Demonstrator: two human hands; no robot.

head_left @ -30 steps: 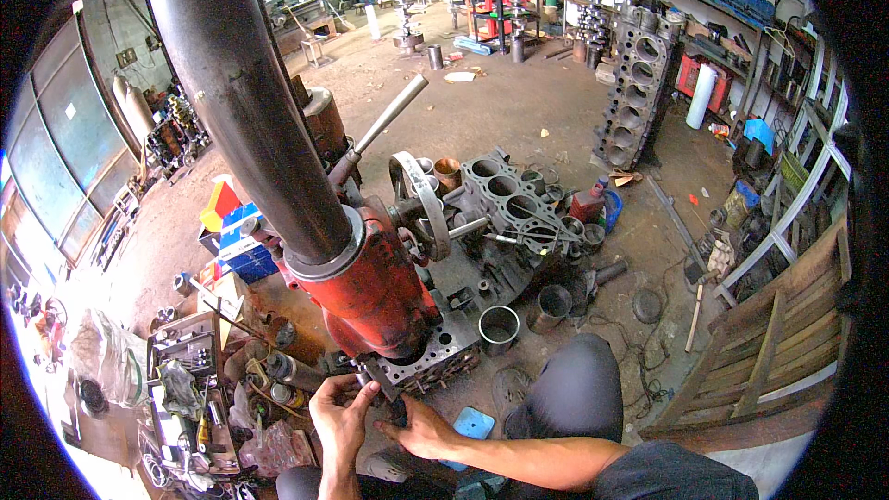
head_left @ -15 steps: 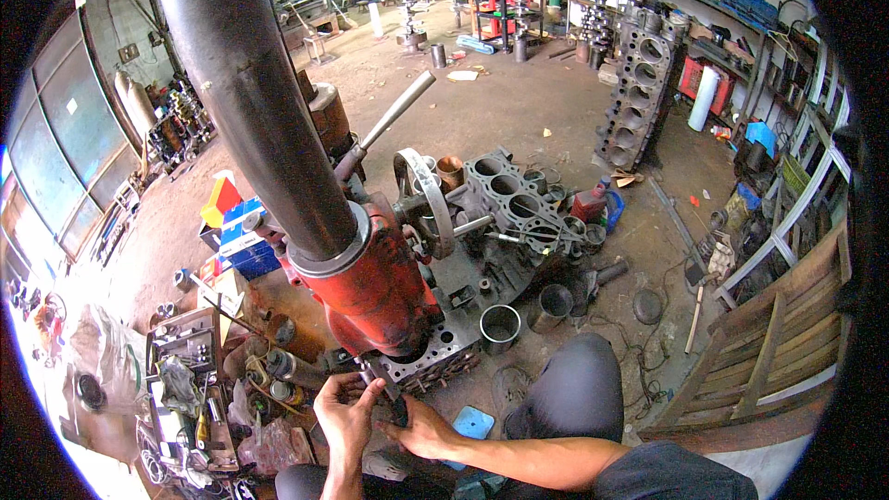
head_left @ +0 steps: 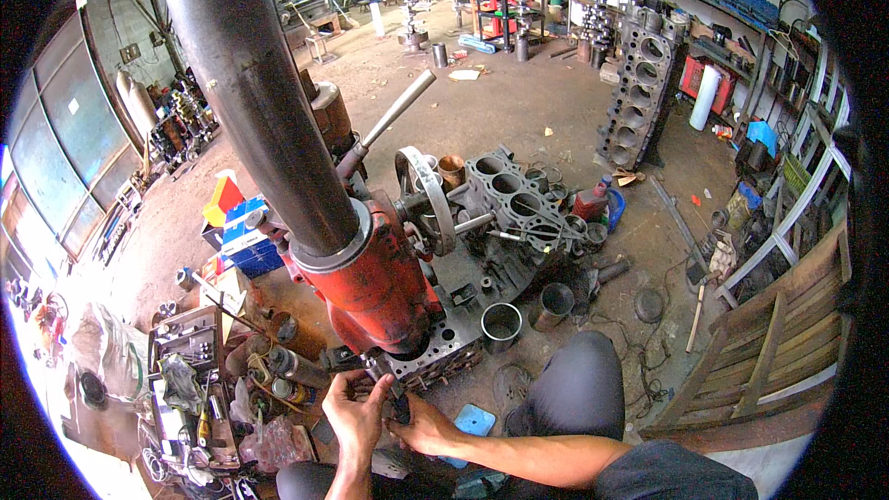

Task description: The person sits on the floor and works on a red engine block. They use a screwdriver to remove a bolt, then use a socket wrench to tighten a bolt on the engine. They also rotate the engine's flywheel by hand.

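My left hand (head_left: 352, 415) pinches, thumb against fingers, the upper part of a slim dark tool with a grey metal end (head_left: 399, 405). My right hand (head_left: 424, 430) is closed around its lower, darker part, just beside the left. The tool is tilted, its metal end pointing up and away from me, near the corner of a flat grey metal engine block drilled with holes (head_left: 446, 342); whether it touches the block I cannot tell.

On that block stands a red cast-metal machine body (head_left: 375, 301), with a thick, dark, shiny column (head_left: 264, 120) rising from it and a pale metal handwheel (head_left: 438, 210) at its right. Near the block's right edge stands an open grey metal cylinder (head_left: 501, 325). By my right forearm lies a flat light-blue rectangular object (head_left: 475, 420). To my left is a shallow tray of tools (head_left: 215, 338), with a blue-and-white box (head_left: 248, 241) beyond it. Farther right, a tall grey block with a row of round bores (head_left: 613, 93) stands upright on the brown floor (head_left: 519, 97).
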